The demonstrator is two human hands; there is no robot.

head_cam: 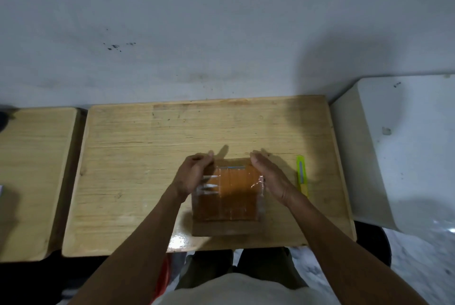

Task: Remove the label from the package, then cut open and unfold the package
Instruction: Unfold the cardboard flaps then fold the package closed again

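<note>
A brown cardboard package (229,196) wrapped in shiny clear tape stands on the wooden table (138,157), near its front edge. My left hand (194,174) grips the package's far left corner, fingers curled over the top edge. My right hand (268,174) lies flat against the package's right side, fingers straight and together, pointing away from me. A thin blue line crosses the top near the far edge. I cannot make out a label. A yellow-green utility knife (301,175) lies on the table just right of my right hand.
A second wooden table (32,169) stands to the left, with a narrow gap between. A white box-like object (398,147) sits to the right. A stained white wall (221,33) rises behind the table. My legs show below the front edge.
</note>
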